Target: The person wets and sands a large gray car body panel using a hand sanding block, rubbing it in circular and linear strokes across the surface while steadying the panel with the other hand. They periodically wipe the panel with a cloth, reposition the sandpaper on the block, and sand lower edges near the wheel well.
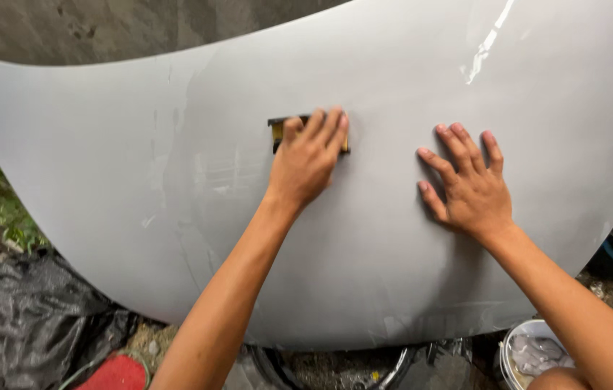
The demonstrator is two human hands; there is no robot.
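Left hand [306,162]: fingers pressed down over small yellow-and-black sanding block [277,130].
Right hand [469,188]: open, flat, holding nothing, beside it on large pale grey car hood panel [393,274].
Handling: block likely light, stiff; take it from above.

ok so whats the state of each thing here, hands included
left hand: pressed flat on the sanding block
sanding block: lying flat on the panel, mostly covered
right hand: open, fingers spread, flat on the panel
grey panel: dull, with scuffed patches
white bucket: open, cloth inside
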